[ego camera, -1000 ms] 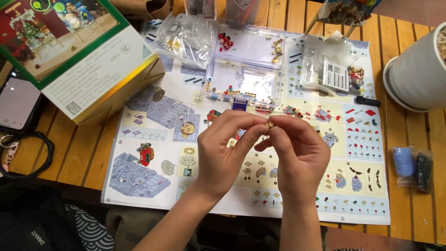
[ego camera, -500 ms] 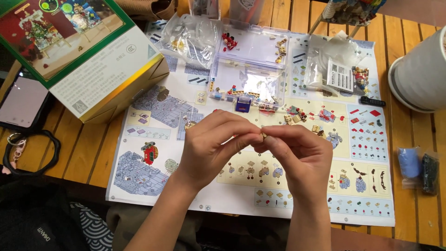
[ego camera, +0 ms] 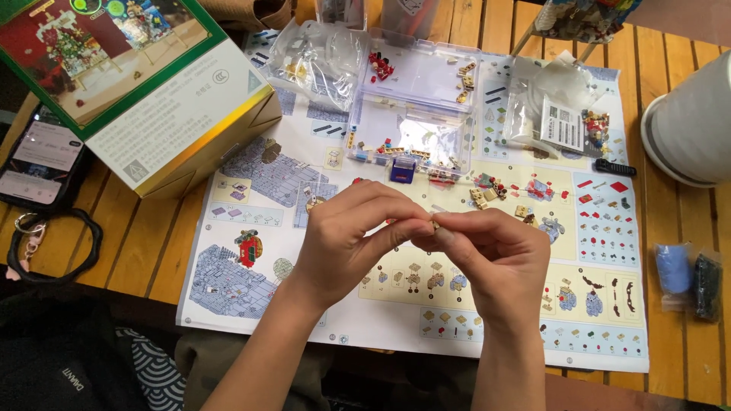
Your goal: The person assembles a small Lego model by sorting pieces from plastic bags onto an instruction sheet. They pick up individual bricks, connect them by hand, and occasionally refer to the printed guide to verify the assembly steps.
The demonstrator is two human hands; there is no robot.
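My left hand (ego camera: 350, 236) and my right hand (ego camera: 495, 255) meet above a large instruction sheet (ego camera: 244, 205) spread on a wooden slat table (ego camera: 129, 243). Their fingertips pinch together on a tiny tan brick piece (ego camera: 435, 224), mostly hidden by the fingers. Just beyond the hands lie small loose bricks (ego camera: 487, 190) and a clear plastic tray (ego camera: 426, 106) holding several tiny pieces, with a blue brick (ego camera: 402, 168) at its near edge.
A green and gold set box (ego camera: 145, 84) lies at the far left, a phone (ego camera: 42, 156) and black strap (ego camera: 53, 243) beside it. Clear bags (ego camera: 320, 53) lie far centre, a bag with a printed slip (ego camera: 560, 122) right. A white pot (ego camera: 689, 122) and small packets (ego camera: 685, 278) sit at the right edge.
Both hands have stayed pinched together on the small piece, with only slight finger shifts; the view has drifted a little.
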